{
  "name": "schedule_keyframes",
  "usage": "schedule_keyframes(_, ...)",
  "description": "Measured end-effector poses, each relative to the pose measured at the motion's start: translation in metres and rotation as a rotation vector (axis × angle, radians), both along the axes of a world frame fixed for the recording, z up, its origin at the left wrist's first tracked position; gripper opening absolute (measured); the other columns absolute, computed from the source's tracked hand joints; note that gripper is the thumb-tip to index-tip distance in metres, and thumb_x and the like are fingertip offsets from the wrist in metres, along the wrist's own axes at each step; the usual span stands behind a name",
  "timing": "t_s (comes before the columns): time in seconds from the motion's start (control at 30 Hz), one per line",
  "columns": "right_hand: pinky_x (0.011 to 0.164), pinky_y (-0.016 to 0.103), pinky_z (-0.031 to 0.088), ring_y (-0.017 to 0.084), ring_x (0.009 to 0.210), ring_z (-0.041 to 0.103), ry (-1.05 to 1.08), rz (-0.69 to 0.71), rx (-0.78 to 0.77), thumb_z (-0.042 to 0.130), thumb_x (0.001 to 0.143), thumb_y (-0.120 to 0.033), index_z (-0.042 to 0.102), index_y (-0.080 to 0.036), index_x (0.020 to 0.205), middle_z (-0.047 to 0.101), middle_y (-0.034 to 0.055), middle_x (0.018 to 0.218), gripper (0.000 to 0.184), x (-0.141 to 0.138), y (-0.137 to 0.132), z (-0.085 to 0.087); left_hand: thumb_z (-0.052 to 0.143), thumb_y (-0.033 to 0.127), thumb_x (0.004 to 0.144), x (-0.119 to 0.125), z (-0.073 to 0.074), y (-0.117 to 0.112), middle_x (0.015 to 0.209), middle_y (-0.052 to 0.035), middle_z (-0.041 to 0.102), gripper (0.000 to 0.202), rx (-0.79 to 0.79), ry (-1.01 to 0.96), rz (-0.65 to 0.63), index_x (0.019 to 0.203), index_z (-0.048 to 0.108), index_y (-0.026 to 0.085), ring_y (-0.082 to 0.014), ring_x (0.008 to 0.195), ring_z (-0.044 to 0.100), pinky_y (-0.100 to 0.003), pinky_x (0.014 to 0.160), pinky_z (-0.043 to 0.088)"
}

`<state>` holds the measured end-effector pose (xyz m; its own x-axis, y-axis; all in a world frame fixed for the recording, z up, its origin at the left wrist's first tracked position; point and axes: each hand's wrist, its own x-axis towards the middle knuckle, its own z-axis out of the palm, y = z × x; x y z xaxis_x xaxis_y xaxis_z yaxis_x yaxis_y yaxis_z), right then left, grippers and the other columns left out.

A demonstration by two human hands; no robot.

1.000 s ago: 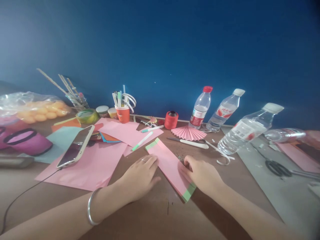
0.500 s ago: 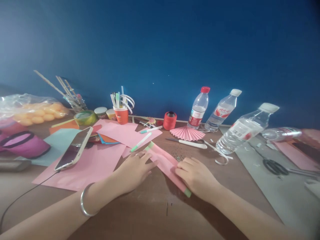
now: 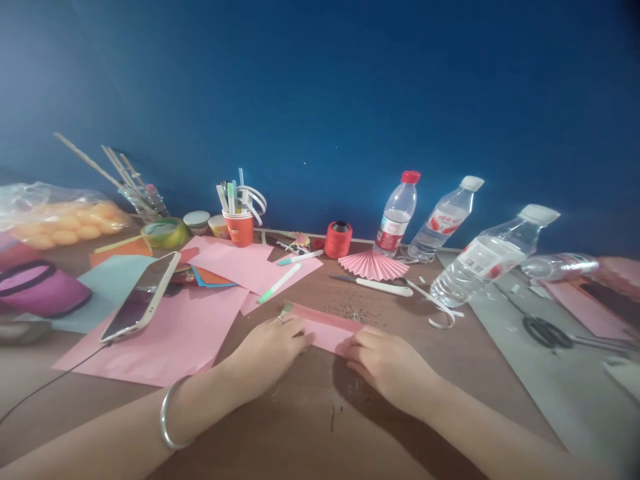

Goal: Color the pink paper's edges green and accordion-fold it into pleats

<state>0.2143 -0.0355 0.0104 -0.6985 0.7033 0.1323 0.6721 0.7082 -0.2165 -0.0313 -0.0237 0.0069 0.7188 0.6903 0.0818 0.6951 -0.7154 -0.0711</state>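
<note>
A folded strip of pink paper (image 3: pixel 327 328) lies across the middle of the table, with a green edge showing at its left end. My left hand (image 3: pixel 275 347), with a ring and a silver bangle on the wrist, is closed on the left end. At the right end my right hand (image 3: pixel 387 360) grips the strip, fingers bent over it. Small dark specks (image 3: pixel 353 311) are scattered on the tabletop just behind the paper. Further back sit a pleated pink paper fan (image 3: pixel 373 265) and a white-handled cutter (image 3: pixel 383 287).
Several water bottles (image 3: pixel 397 220) stand at the back right, near black-handled scissors (image 3: pixel 547 333). A phone (image 3: pixel 143 297) rests over pink sheets (image 3: pixel 200 333) on the left. Behind are a red cup of pens (image 3: pixel 239 230), a red spool (image 3: pixel 339 240) and a green-capped pen (image 3: pixel 280 283).
The strip has turned from slanting to nearly level, side to side. My right hand has taken its right end, and my left hand has closed on the left end.
</note>
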Motion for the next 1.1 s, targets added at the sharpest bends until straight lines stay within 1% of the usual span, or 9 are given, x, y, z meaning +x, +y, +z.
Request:
schedule_keyframes(0.2, 0.076, 0.027, 0.044, 0.017, 0.086, 0.057, 0.038, -0.076, -0.104, 0.052, 0.090, -0.018, 0.065, -0.023, 0.097, 0.063, 0.0016, 0.086, 0.016, 0.000, 0.003, -0.001, 0.046, 0.004, 0.084, -0.008, -0.002, 0.011, 0.092, -0.0012, 0.061, 0.029, 0.005, -0.041, -0.047, 0.100, 0.061, 0.022, -0.0161, 0.089, 0.057, -0.026, 0.075, 0.047)
schedule_keyframes(0.4, 0.066, 0.030, 0.042, 0.019, 0.078, 0.056, -0.039, -0.065, 0.011, 0.049, 0.088, -0.015, 0.063, -0.017, 0.083, 0.061, 0.0036, 0.080, 0.015, 0.001, 0.001, 0.000, 0.043, 0.003, 0.084, -0.002, 0.001, 0.001, 0.081, -0.0040, 0.059, 0.023, 0.048, -0.003, -0.104, 0.090, 0.060, 0.017, -0.0192, 0.076, 0.058, -0.030, 0.064, 0.048)
schedule_keyframes(0.5, 0.063, 0.030, 0.040, 0.019, 0.073, 0.054, -0.070, -0.055, 0.055, 0.050, 0.086, -0.013, 0.059, -0.016, 0.074, 0.060, 0.0034, 0.075, 0.015, 0.002, 0.001, 0.000, 0.045, 0.012, 0.087, 0.002, 0.001, -0.003, 0.079, -0.0050, 0.057, 0.013, 0.106, 0.041, -0.144, 0.084, 0.058, 0.016, -0.0235, 0.077, 0.058, -0.035, 0.064, 0.050)
schedule_keyframes(0.57, 0.063, 0.030, 0.040, 0.019, 0.074, 0.054, -0.066, -0.054, 0.032, 0.053, 0.085, -0.017, 0.058, -0.016, 0.075, 0.060, 0.0030, 0.077, 0.012, 0.003, 0.003, 0.001, 0.046, 0.017, 0.089, 0.003, 0.001, -0.003, 0.081, -0.0047, 0.057, 0.011, 0.105, 0.032, -0.144, 0.087, 0.058, 0.017, -0.0247, 0.082, 0.057, -0.038, 0.068, 0.050)
schedule_keyframes(0.7, 0.064, 0.029, 0.040, 0.018, 0.077, 0.054, -0.024, -0.055, -0.049, 0.056, 0.087, -0.028, 0.059, -0.017, 0.081, 0.061, 0.0022, 0.080, 0.012, 0.006, 0.008, 0.003, 0.044, 0.008, 0.086, 0.000, 0.000, 0.002, 0.084, -0.0030, 0.057, 0.016, 0.038, -0.005, -0.153, 0.089, 0.056, 0.019, -0.0215, 0.079, 0.056, -0.035, 0.068, 0.050)
schedule_keyframes(0.83, 0.061, 0.029, 0.038, 0.017, 0.071, 0.052, -0.013, -0.017, 0.010, 0.051, 0.089, -0.023, 0.057, -0.018, 0.076, 0.059, 0.0013, 0.074, 0.016, 0.007, 0.012, -0.002, 0.043, 0.006, 0.083, 0.000, 0.001, 0.006, 0.076, -0.0024, 0.054, 0.017, 0.105, -0.014, -0.186, 0.081, 0.055, 0.018, -0.0214, 0.073, 0.055, -0.033, 0.061, 0.048)
schedule_keyframes(0.93, 0.061, 0.029, 0.038, 0.017, 0.069, 0.051, -0.011, 0.012, 0.081, 0.048, 0.089, -0.020, 0.057, -0.017, 0.073, 0.058, 0.0017, 0.071, 0.019, 0.006, 0.014, -0.007, 0.045, 0.008, 0.084, 0.002, 0.001, 0.007, 0.073, -0.0010, 0.053, 0.016, 0.111, -0.056, -0.192, 0.078, 0.055, 0.019, -0.0201, 0.069, 0.053, -0.034, 0.062, 0.048)
schedule_keyframes(1.03, 0.063, 0.030, 0.039, 0.017, 0.069, 0.052, 0.018, 0.017, 0.092, 0.046, 0.090, -0.017, 0.059, -0.017, 0.075, 0.058, 0.0020, 0.071, 0.019, 0.006, 0.015, -0.010, 0.046, 0.014, 0.087, 0.002, 0.002, 0.009, 0.076, -0.0017, 0.056, 0.012, 0.071, -0.101, -0.185, 0.083, 0.057, 0.018, -0.0206, 0.072, 0.054, -0.035, 0.065, 0.048)
schedule_keyframes(1.1, 0.065, 0.030, 0.040, 0.017, 0.070, 0.053, 0.031, 0.015, 0.084, 0.046, 0.090, -0.016, 0.061, -0.016, 0.078, 0.059, 0.0025, 0.072, 0.019, 0.006, 0.015, -0.010, 0.043, 0.013, 0.087, 0.001, 0.003, 0.010, 0.079, -0.0025, 0.057, 0.016, 0.018, -0.128, -0.183, 0.089, 0.058, 0.018, -0.0204, 0.075, 0.055, -0.034, 0.066, 0.048)
